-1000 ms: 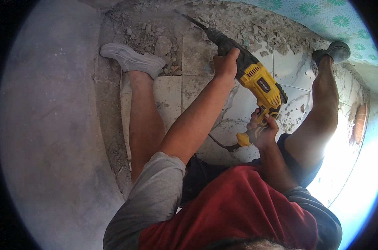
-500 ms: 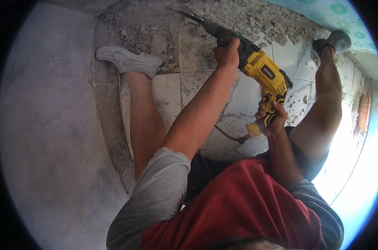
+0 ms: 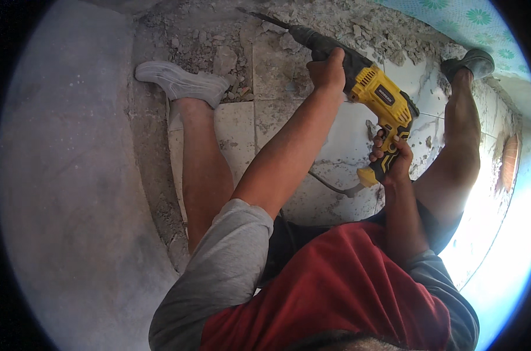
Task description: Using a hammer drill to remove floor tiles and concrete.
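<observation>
A yellow and black rotary hammer drill (image 3: 382,96) slants across the space in front of me, its chisel bit (image 3: 264,20) pointing to the far left. My left hand (image 3: 328,71) is closed around the black front housing behind the chuck. At the rear, my right hand (image 3: 394,155) grips the handle, fingers wrapped by the trigger. The bit's tip lies over broken mortar rubble (image 3: 210,44); whether it touches is too blurred to tell. A dark power cord (image 3: 330,184) runs from the handle's end toward my lap.
White marbled tiles (image 3: 341,134) cover the floor between my legs. My grey shoe (image 3: 180,82) is beside the rubble at left; the other shoe (image 3: 476,63) is at far right. A plain grey wall (image 3: 66,175) bounds the left, a green-flowered panel (image 3: 458,17) the far right.
The drill and both my hands have shifted slightly to the right and a little nearer. My grip on it is unchanged.
</observation>
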`<state>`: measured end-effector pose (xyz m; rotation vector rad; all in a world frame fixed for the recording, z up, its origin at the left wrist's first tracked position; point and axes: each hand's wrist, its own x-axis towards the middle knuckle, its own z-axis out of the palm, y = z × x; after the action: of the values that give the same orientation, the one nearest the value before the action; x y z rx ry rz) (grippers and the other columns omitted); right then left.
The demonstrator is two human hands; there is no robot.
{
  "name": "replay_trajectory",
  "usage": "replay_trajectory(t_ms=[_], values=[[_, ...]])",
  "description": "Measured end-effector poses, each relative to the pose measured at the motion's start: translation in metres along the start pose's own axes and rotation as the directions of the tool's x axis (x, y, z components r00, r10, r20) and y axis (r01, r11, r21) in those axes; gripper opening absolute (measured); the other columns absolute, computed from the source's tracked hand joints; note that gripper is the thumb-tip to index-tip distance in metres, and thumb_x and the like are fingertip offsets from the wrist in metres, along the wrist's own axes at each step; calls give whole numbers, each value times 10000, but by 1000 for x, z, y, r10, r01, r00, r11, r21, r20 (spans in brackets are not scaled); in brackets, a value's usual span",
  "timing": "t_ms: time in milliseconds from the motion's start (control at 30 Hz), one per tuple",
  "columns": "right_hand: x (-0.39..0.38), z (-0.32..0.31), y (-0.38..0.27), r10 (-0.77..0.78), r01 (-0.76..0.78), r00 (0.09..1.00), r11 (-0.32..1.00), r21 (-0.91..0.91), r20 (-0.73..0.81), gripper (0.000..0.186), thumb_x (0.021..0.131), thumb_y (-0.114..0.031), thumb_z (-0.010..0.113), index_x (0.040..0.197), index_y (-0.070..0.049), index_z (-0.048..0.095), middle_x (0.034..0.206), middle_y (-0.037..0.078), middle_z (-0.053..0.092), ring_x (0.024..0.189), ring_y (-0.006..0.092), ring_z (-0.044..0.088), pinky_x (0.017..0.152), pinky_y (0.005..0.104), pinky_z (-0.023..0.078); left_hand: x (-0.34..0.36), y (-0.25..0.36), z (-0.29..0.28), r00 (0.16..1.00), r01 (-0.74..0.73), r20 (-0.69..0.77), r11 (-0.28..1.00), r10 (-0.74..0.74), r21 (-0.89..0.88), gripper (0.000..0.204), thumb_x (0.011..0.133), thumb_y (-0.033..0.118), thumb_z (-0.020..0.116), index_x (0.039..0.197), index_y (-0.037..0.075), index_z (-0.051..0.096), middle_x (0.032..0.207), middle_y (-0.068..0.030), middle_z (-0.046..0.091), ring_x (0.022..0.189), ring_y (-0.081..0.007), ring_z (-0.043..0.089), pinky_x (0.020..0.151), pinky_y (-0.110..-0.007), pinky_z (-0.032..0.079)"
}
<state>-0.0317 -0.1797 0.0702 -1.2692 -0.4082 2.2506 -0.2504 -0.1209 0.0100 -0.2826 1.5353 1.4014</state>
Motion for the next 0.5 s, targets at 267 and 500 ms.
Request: replay_trajectory(t_ms=[267, 500], values=[[5, -4, -17, -63, 63, 998, 997, -51, 10, 370, 824, -310, 535, 1050, -17, 546, 774, 42, 549, 555, 125, 505, 550, 282, 464, 9, -6, 15, 999, -14, 38, 993, 19, -119, 731, 757, 354, 692, 1224, -116, 387, 1204, -237, 526, 1060, -306, 574, 908, -393, 481], [23, -25, -20, -50, 53, 993, 998, -23, 110, 361, 836, -305, 531, 1043, -11, 550, 789, 45, 551, 569, 125, 516, 553, 280, 469, 5, -7, 20, 997, -83, -17, 978, 81, -190, 660, 769, 298, 700, 1215, -98, 418, 1169, -204, 551, 1001, -281, 597, 867, -374, 500]])
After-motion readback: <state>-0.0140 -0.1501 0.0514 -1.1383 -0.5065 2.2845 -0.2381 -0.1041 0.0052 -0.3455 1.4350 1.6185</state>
